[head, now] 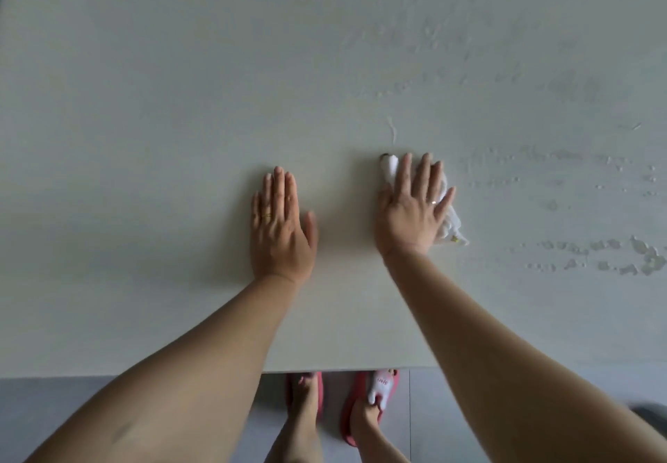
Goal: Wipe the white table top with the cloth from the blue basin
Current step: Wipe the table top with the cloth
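Note:
The white table top fills most of the view. My right hand lies flat with fingers spread, pressing a white cloth against the table; the cloth shows past the fingertips and to the right of the palm. My left hand rests palm down on the bare table a little to the left, fingers together, holding nothing. Wet streaks and droplets cover the table to the right of the cloth. The blue basin is out of view.
The table's near edge runs across the bottom of the view. Below it lie grey floor tiles and my feet in red slippers. A dark object peeks in at the bottom right.

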Tool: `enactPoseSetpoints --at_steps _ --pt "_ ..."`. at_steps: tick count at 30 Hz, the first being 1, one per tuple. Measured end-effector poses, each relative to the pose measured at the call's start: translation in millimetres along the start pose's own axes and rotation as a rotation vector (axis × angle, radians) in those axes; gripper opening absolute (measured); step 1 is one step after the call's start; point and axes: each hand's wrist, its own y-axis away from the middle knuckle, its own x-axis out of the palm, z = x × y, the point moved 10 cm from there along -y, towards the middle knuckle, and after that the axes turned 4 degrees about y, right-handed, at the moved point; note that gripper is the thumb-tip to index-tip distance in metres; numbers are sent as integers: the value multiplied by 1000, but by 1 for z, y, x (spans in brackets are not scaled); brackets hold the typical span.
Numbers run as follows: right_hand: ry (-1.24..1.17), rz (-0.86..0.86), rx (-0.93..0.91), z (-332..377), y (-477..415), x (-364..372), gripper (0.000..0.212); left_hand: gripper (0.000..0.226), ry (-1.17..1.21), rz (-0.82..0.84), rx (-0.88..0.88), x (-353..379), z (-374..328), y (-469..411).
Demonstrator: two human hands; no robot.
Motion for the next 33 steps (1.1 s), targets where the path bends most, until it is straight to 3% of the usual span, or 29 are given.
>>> enactPoseSetpoints --at_steps 4,8,10,13,15,16,17,20,23,25,30,32,33 --pt "4 93 -418 82 36 18 59 61 -10 25 -18 1 1 -2" --pt "66 93 -695 76 18 8 53 63 -23 57 -24 1 -1 -3" --pt "99 67 -584 48 -16 -1 54 64 -26 69 -34 1 0 -2" --pt "50 12 -181 13 -59 -11 55 64 -32 81 -46 0 0 -4" --pt "4 -6 45 19 -62 -7 58 65 -28 96 -47 0 -1 -5" --pt "-14 3 68 34 -58 -1 59 65 -23 103 -43 0 -2 -5" --pt "-19 18 -2 59 -53 6 60 65 -16 106 -42 1 -1 -5" --pt "53 111 -491 132 -25 20 59 63 16 104 -45 0 1 -5" --pt "99 112 -753 126 -40 11 54 64 49 84 -6 -5 -3 -11" --pt "123 76 -646 95 -77 1 52 65 78 70 25 -9 -9 -26" --pt "26 14 -31 35 -139 -16 54 65 92 1 64 -20 -19 -94" --pt "-1 11 43 53 -134 -11 58 65 84 -18 43 -22 -20 -122" --pt "-1 18 -19 72 -129 -6 59 64 73 -19 31 -21 -19 -133"
